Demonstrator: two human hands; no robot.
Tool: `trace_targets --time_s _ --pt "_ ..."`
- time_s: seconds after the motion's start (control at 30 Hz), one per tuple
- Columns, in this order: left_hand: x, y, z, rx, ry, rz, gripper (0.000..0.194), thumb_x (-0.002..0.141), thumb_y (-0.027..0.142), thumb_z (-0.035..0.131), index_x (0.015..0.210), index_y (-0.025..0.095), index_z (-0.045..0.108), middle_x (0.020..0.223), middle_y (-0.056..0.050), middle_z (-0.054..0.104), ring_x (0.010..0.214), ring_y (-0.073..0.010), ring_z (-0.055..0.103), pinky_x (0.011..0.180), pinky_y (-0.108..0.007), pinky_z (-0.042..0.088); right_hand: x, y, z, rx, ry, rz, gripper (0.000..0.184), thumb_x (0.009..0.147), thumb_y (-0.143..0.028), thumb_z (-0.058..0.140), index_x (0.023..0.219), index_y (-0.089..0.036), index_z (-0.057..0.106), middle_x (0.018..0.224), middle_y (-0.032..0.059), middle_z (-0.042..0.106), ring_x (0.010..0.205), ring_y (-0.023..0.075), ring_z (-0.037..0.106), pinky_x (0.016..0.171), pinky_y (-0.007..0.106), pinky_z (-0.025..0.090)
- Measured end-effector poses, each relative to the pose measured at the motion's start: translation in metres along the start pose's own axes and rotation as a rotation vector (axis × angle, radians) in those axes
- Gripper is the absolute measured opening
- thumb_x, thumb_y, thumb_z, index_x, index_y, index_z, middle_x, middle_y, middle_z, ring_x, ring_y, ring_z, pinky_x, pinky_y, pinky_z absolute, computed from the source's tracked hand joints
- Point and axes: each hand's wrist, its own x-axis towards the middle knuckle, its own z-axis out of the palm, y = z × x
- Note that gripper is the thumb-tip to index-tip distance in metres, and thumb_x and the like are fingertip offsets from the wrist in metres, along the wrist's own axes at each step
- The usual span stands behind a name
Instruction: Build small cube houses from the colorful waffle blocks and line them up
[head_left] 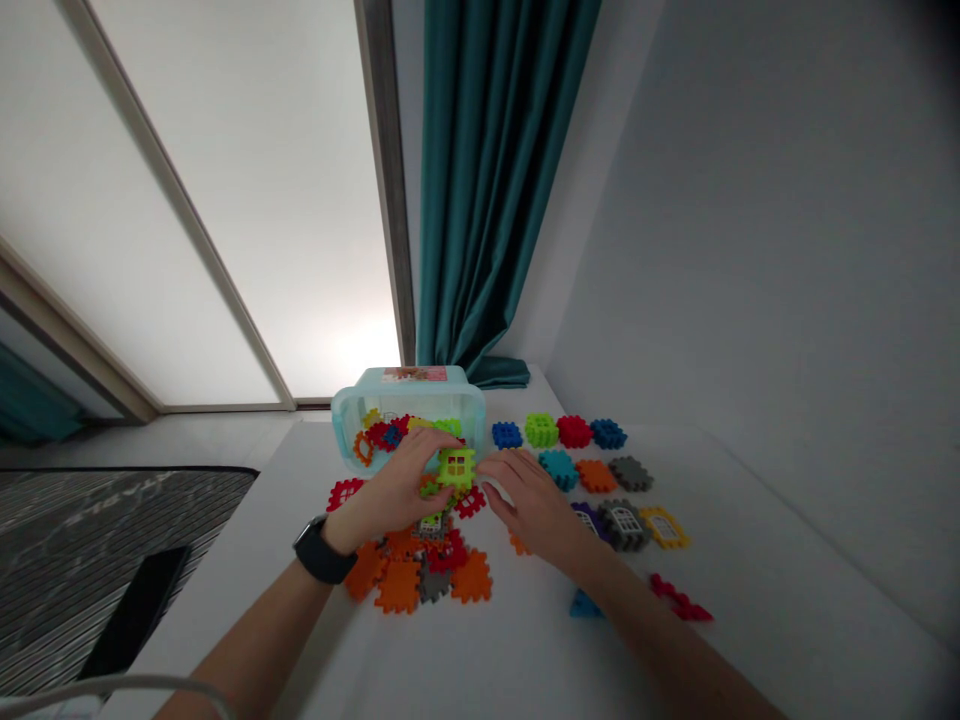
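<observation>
My left hand (403, 486), with a dark watch on its wrist, grips a lime-green window block (457, 468) between thumb and fingers. Close to the block's right side is my right hand (527, 497). Its fingers are curved with a gap to the thumb, and nothing shows between them. Below the left hand lies a loose pile of notched plastic tiles, among them an orange tile (397, 586), a grey tile (434, 580) and a red tile (448, 551). Behind the left hand stands a pale blue plastic tub (345, 447) holding more coloured pieces, partly hidden by that hand.
Right of the tub, tiles lie grouped by colour on the white table (480, 670), including a lime-green stack (541, 430) and an orange stack (597, 476). Nearer are a yellow window piece (664, 527) and red pieces (680, 600). A teal curtain (487, 200) hangs behind.
</observation>
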Motion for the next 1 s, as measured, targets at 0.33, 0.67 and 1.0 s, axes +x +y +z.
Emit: trace_targets --time_s 0.33,0.67,1.0 --pt "-0.001 0.011 0.005 -0.006 -0.026 0.09 0.042 0.091 0.024 0.064 0.13 0.025 0.05 0.13 -0.01 0.06 0.126 -0.0264 0.053 0.109 -0.047 0.045 -0.007 0.002 0.0 -0.016 0.2 -0.106 0.017 0.101 -0.013 0.048 0.102 -0.024 0.061 0.098 0.0071 0.063 0.092 0.0204 0.06 0.085 0.037 0.052" --pt "-0.002 0.002 0.007 0.009 0.038 0.055 0.049 0.085 0.029 0.074 0.129 0.024 0.053 0.132 -0.011 0.057 0.122 -0.0277 0.057 0.106 -0.047 0.049 -0.011 0.008 0.002 -0.113 0.364 -0.24 0.019 0.095 -0.006 0.055 0.101 -0.023 0.061 0.098 0.0059 0.063 0.094 0.0191 0.063 0.084 0.036 0.056" --pt "-0.002 0.002 0.006 0.059 0.027 0.066 0.055 0.083 0.035 0.078 0.132 0.025 0.054 0.134 -0.012 0.055 0.123 -0.0289 0.056 0.106 -0.048 0.049 -0.011 0.007 -0.002 -0.119 0.35 -0.29 0.02 0.094 -0.004 0.057 0.097 -0.022 0.063 0.094 0.0068 0.066 0.093 0.0192 0.065 0.083 0.036 0.058"
